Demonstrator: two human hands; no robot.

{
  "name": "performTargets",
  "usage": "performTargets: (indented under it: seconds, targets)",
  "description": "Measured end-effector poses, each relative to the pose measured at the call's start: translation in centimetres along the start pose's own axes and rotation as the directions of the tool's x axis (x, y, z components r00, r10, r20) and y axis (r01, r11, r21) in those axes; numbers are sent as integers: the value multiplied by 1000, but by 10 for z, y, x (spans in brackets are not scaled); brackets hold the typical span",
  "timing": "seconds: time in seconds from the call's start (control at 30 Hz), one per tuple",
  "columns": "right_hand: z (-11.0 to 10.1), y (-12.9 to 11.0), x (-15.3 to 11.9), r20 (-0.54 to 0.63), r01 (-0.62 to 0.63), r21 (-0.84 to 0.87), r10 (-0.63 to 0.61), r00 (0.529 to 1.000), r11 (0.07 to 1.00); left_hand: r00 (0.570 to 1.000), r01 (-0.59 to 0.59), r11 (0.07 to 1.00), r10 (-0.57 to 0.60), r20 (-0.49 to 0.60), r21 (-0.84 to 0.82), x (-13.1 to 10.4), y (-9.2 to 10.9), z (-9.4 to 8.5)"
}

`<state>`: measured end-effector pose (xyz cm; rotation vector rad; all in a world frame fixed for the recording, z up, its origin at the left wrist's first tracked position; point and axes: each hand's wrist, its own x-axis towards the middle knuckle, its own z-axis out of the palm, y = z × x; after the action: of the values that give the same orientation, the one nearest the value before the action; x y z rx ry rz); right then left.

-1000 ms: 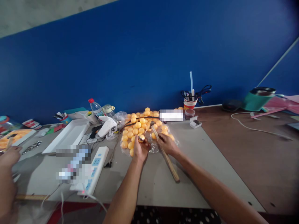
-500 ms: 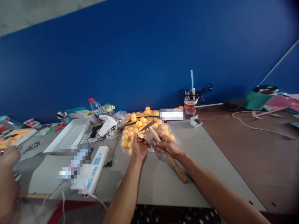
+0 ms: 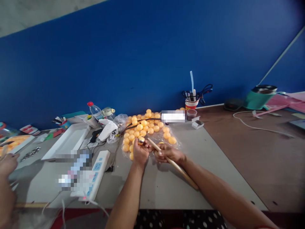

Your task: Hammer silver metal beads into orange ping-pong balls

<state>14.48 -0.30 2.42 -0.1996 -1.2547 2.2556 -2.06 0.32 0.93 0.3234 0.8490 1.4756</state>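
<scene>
Within left hand [image 3: 141, 154], shiny round piece [image 3: 141, 140], hammer [image 3: 176, 166] just beside.

2 bare forearms reach forward. The left forearm [image 3: 130, 190] runs left of the hammer [image 3: 182, 172]; its hand [image 3: 141, 155] grips just left of the hammer's head, thumb raised, fingers curled. The right hand [image 3: 169, 154] wraps the hammer's handle, its forearm [image 3: 220, 190] slanting away rightward.

Smooth round balls [image 3: 150, 130]: uniform orange. Slender wooden tool handle [image 3: 181, 171]: light tan. Flat wall panel [image 3: 143, 63]: solid deep blue. Rectangular power strip [image 3: 96, 171]: white, light-blue socket faces [image 3: 97, 165]. Tapered pen cup [image 3: 192, 105]: red and white. Cylindrical mug [image 3: 257, 100]: teal. Draped cloth [image 3: 202, 219]: black, white dots.
</scene>
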Motion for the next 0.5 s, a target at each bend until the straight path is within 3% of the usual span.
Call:
performTargets:
  seconds: [0.2,0.37,0.5]
  targets:
    - [2,-3,-1,-52,-101,-12,101,994,995,996,-7,1000,4,-91,-28,-3,2,5]
    - [0,-7,1,-135,-17,8,18,991,1000,999,37,995,-36,11,-93,-3,0,8]
    - [-5,-13,-2,-215,52,-16,-54,975,999,998,62,991,-59,28,-122,-3,0,8]
